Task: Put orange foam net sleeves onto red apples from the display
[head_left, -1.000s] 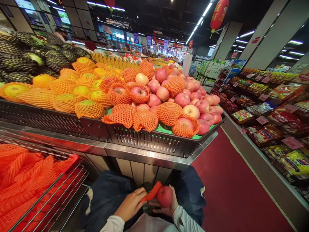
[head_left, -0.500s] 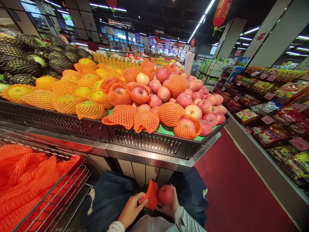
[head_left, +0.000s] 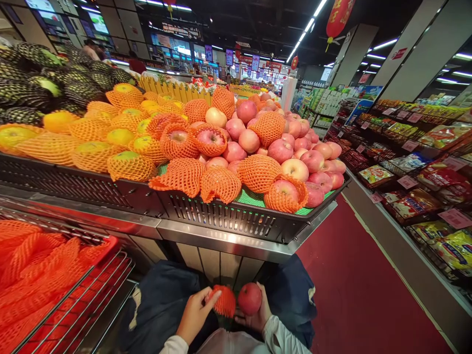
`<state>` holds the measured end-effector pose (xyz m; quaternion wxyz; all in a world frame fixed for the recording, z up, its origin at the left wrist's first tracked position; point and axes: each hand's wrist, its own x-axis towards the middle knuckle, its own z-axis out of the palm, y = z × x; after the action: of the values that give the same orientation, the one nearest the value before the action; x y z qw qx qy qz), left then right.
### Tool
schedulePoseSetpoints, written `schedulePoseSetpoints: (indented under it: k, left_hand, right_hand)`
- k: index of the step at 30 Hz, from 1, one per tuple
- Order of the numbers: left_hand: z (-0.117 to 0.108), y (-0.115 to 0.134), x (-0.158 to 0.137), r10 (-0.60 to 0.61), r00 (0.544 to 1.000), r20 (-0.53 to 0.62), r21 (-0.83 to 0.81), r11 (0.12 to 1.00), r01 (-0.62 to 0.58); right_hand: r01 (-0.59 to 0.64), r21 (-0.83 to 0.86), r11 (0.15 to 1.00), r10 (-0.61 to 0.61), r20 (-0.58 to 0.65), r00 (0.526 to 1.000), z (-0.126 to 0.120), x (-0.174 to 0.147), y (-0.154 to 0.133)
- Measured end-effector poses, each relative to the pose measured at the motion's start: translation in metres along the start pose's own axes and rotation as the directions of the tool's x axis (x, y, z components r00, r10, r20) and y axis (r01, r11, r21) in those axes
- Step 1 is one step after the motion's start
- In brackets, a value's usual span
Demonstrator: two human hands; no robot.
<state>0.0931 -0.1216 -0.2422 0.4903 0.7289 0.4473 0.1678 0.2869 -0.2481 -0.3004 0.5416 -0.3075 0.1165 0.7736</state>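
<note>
Head view, looking forward and down along a supermarket fruit stand. At the bottom centre, close to the person's body, the right hand (head_left: 258,314) cups a red apple (head_left: 250,298) from below and behind, fingers wrapped around its far side. Just beside the apple, on its left and touching or nearly touching it, the left hand (head_left: 194,314) pinches an orange foam net sleeve (head_left: 223,300) between thumb and fingertips; the sleeve stands open like a small cup and the apple is outside it. White sleeves (head_left: 275,334) cover both wrists, and dark blue trousers (head_left: 162,300) show below the hands. Directly above the hands runs the steel edge of the stand (head_left: 228,241), carrying a black slotted crate (head_left: 236,219) lined with green matting. In the crate lies a heap of pink-red apples (head_left: 295,152), some bare and some already wrapped in orange nets (head_left: 258,172); several flattened nets rest at the crate's front edge. To the left of this heap are yellow-green fruits in paler orange nets (head_left: 96,147), and farther left a pile of fruit in dark netting (head_left: 33,93). At lower left a wire cart (head_left: 88,300) holds a mass of loose orange nets (head_left: 33,270). A dark red floor (head_left: 350,280) runs along the right of the stand, bordered by shelves of packaged goods (head_left: 416,182). Red lanterns (head_left: 339,17) hang from the ceiling.
</note>
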Motion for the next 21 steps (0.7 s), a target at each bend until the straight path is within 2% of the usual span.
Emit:
schedulePoseSetpoints:
  k: [2,4,7,10,13,16,21]
  left_hand:
    - [-0.005,0.001,0.002,-0.011,0.992,-0.128,0.105,0.994,0.025]
    - [-0.005,0.006,0.005,-0.007,0.983,-0.185,0.237,0.97,0.052]
    - [0.007,0.017,0.009,-0.014,0.996,-0.088,0.372,0.927,0.046]
    - [0.026,0.027,0.013,-0.021,0.999,0.043,0.416,0.909,0.001]
    - [0.038,0.033,0.015,-0.044,0.99,0.132,0.444,0.896,-0.019]
    - [0.039,0.035,0.016,-0.062,0.984,0.166,0.466,0.884,-0.023]
    - [0.034,0.035,0.01,-0.043,0.965,0.257,0.463,0.882,-0.084]
  right_hand:
    - [-0.02,-0.043,0.999,0.023,0.066,0.998,-0.008,0.004,0.001]
    - [-0.054,-0.114,0.992,0.066,0.105,0.992,-0.017,0.009,0.004]
    - [-0.044,-0.226,0.973,0.079,0.146,0.986,-0.032,0.017,0.01]
    - [0.058,-0.251,0.966,-0.012,0.179,0.984,-0.043,0.022,0.016]
    - [0.048,-0.26,0.964,-0.007,0.156,0.988,-0.048,0.023,0.017]
    - [0.024,-0.256,0.966,0.008,0.124,0.992,-0.046,0.021,0.015]
    - [0.017,-0.058,0.998,-0.017,0.004,1.0,-0.022,0.013,0.006]
